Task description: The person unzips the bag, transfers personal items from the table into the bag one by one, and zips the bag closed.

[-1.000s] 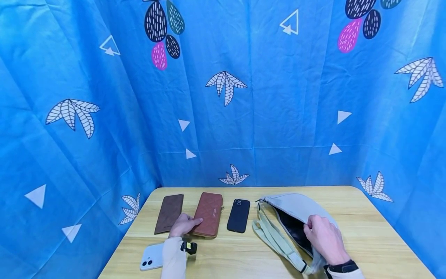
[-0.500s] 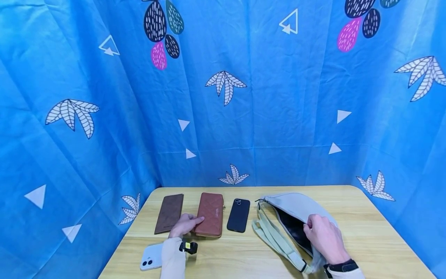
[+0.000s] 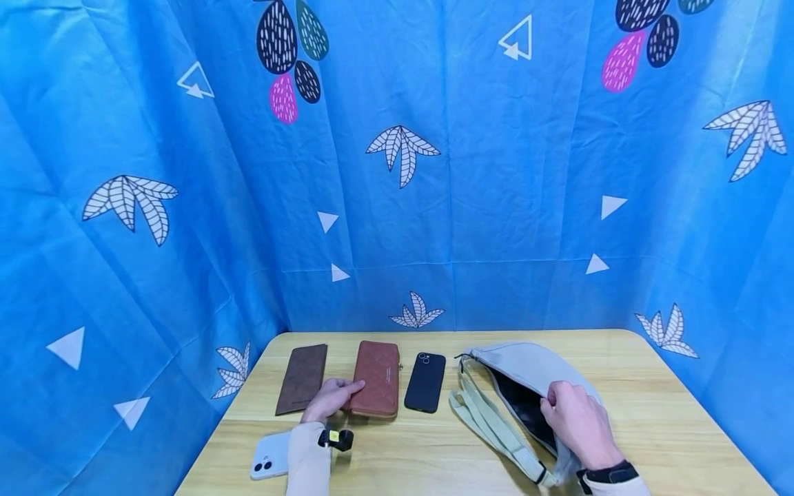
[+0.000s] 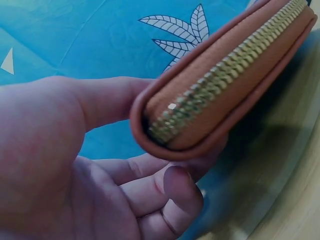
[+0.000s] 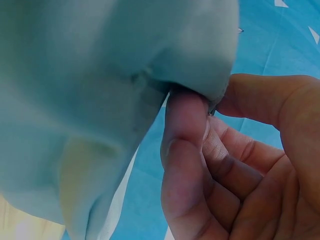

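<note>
A reddish-brown zip wallet (image 3: 376, 379) with a quilted face is pinched at its near left corner by my left hand (image 3: 331, 398). In the left wrist view the thumb lies on one side of the wallet (image 4: 225, 75) and fingers are beneath, with the gold zip facing the camera. My right hand (image 3: 579, 421) grips the edge of a pale grey waist bag (image 3: 533, 362), whose dark mouth gapes. The right wrist view shows thumb and curled forefinger pinching the bag fabric (image 5: 115, 75). A light green strap (image 3: 496, 427) trails from the bag's left side.
On the wooden table (image 3: 422, 455) lie a dark brown flat wallet (image 3: 302, 377) at the far left, a black phone (image 3: 424, 383) between the zip wallet and the bag, and a light blue phone (image 3: 271, 455) beside the left sleeve. A blue patterned curtain (image 3: 496, 172) surrounds the table.
The zip wallet has shifted slightly to the right in my left hand, and its near end looks a little raised. My right hand and the waist bag have stayed in place.
</note>
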`<state>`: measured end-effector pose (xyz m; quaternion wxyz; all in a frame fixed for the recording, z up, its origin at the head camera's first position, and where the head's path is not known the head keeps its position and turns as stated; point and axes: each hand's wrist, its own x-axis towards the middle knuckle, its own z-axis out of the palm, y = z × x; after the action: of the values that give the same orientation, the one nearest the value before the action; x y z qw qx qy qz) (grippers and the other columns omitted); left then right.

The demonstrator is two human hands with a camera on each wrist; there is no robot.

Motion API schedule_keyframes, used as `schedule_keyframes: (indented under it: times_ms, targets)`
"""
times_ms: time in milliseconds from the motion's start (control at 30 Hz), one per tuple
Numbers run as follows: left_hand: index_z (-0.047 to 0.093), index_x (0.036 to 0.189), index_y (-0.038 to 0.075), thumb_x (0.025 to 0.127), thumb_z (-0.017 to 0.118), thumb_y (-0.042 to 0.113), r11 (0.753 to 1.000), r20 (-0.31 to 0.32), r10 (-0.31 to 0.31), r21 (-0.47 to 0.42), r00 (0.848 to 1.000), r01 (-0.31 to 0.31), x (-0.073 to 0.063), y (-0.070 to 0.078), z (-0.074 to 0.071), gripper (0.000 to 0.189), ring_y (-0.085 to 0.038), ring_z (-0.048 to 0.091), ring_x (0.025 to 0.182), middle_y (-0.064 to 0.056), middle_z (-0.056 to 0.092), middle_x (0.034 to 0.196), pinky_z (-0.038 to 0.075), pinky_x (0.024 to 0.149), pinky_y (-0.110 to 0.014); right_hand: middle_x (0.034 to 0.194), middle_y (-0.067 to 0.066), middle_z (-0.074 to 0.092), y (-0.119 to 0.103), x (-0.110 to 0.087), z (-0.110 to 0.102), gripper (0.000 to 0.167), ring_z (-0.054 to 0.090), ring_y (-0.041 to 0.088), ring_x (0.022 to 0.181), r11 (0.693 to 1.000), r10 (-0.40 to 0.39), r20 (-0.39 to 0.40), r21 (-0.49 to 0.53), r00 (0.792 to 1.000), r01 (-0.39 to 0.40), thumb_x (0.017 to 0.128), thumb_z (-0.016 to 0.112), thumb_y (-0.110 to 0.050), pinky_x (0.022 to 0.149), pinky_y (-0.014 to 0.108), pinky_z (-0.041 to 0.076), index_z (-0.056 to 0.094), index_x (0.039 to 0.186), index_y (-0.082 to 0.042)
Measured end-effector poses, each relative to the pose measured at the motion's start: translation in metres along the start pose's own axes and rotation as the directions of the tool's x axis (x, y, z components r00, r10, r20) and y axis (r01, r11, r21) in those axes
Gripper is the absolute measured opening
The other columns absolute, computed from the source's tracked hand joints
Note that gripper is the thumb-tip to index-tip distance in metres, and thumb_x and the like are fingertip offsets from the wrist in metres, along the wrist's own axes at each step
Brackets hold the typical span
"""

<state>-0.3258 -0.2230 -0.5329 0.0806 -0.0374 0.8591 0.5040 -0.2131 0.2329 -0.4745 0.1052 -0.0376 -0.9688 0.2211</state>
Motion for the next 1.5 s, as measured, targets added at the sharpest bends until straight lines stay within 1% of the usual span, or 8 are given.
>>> schedule_keyframes:
  times_ms: [167, 367, 567, 700, 867, 933, 1167, 1500]
  targets:
    - [0.071, 0.102, 0.0, 0.1, 0.066, 0.037, 0.996, 0.01, 0.013, -0.093, 1.0, -0.012, 0.0017, -0.0006, 0.0012, 0.037, -0.011, 0.052, 0.063, 0.004, 0.057, 0.067, 0.044, 0.06, -0.028, 0.062, -0.001, 0.051, 0.0004, 0.0004, 0.0006, 0.029, 0.047, 0.019, 0.055, 1.0, -0.001, -0.005, 0.003, 1.0, 0.001, 0.089, 0.067, -0.015, 0.049, 0.034, 0.034, 0.051, 0.065, -0.015]
    - [0.069, 0.112, -0.005, 0.102, 0.064, 0.036, 0.985, 0.047, 0.029, -0.172, 0.999, -0.02, 0.0013, -0.0009, 0.0018, 0.042, -0.008, 0.053, 0.058, 0.004, 0.06, 0.067, 0.048, 0.056, -0.025, 0.062, -0.001, 0.051, 0.0003, -0.0001, 0.001, 0.028, 0.048, 0.019, 0.055, 1.0, 0.001, -0.001, 0.003, 1.0, -0.001, 0.089, 0.067, -0.015, 0.05, 0.034, 0.034, 0.051, 0.066, -0.015]
    - [0.066, 0.118, -0.008, 0.102, 0.064, 0.036, 0.977, 0.056, 0.024, -0.215, 0.998, -0.011, 0.0025, -0.0015, 0.0018, 0.046, -0.007, 0.061, 0.062, 0.001, 0.07, 0.074, 0.052, 0.059, -0.024, 0.062, -0.001, 0.05, 0.0, 0.0002, 0.001, 0.029, 0.048, 0.018, 0.056, 1.0, -0.004, -0.006, 0.003, 1.0, 0.004, 0.089, 0.067, -0.015, 0.05, 0.034, 0.034, 0.051, 0.065, -0.015]
    - [0.064, 0.12, -0.011, 0.103, 0.064, 0.032, 0.971, 0.035, 0.021, -0.237, 0.999, -0.012, 0.002, -0.0004, 0.0039, 0.047, -0.009, 0.067, 0.069, -0.004, 0.073, 0.083, 0.057, 0.063, -0.027, 0.062, -0.001, 0.05, 0.0003, 0.0006, 0.0011, 0.029, 0.048, 0.018, 0.056, 1.0, -0.005, -0.008, 0.002, 1.0, 0.005, 0.089, 0.067, -0.015, 0.05, 0.034, 0.033, 0.051, 0.065, -0.015]
    - [0.062, 0.122, -0.013, 0.103, 0.064, 0.031, 0.957, 0.046, 0.048, -0.288, 0.998, -0.033, 0.0034, -0.0018, 0.0051, 0.048, -0.013, 0.073, 0.076, -0.009, 0.076, 0.09, 0.062, 0.069, -0.029, 0.061, -0.001, 0.048, 0.0005, 0.0007, 0.001, 0.03, 0.047, 0.018, 0.056, 1.0, -0.005, -0.007, 0.006, 1.0, 0.005, 0.089, 0.067, -0.014, 0.05, 0.033, 0.033, 0.05, 0.065, -0.014]
    - [0.062, 0.123, -0.013, 0.102, 0.065, 0.033, 0.953, 0.057, 0.058, -0.302, 0.997, -0.038, 0.005, -0.003, 0.0043, 0.05, -0.012, 0.073, 0.077, -0.008, 0.076, 0.09, 0.061, 0.068, -0.028, 0.061, -0.001, 0.049, 0.0007, 0.0007, 0.0012, 0.029, 0.047, 0.018, 0.056, 1.0, -0.005, -0.008, 0.006, 1.0, 0.005, 0.089, 0.067, -0.014, 0.05, 0.033, 0.033, 0.05, 0.065, -0.014]
    - [0.063, 0.123, -0.012, 0.102, 0.066, 0.031, 0.95, 0.042, 0.061, -0.308, 0.997, -0.046, 0.0055, -0.0019, 0.0049, 0.049, -0.011, 0.072, 0.074, -0.005, 0.076, 0.086, 0.059, 0.065, -0.025, 0.062, 0.0, 0.05, 0.0004, 0.0002, 0.0006, 0.028, 0.047, 0.019, 0.056, 1.0, -0.004, -0.007, 0.009, 1.0, 0.004, 0.089, 0.066, -0.014, 0.05, 0.034, 0.033, 0.05, 0.066, -0.014]
    - [0.062, 0.125, -0.012, 0.103, 0.065, 0.032, 0.943, 0.036, 0.068, -0.328, 0.997, -0.053, 0.004, 0.0037, 0.0066, 0.05, -0.013, 0.074, 0.08, -0.008, 0.076, 0.093, 0.061, 0.069, -0.028, 0.06, -0.001, 0.047, 0.0006, 0.0002, 0.0009, 0.03, 0.046, 0.018, 0.054, 1.0, -0.002, -0.006, 0.012, 1.0, 0.002, 0.088, 0.066, -0.013, 0.05, 0.032, 0.032, 0.049, 0.064, -0.014]
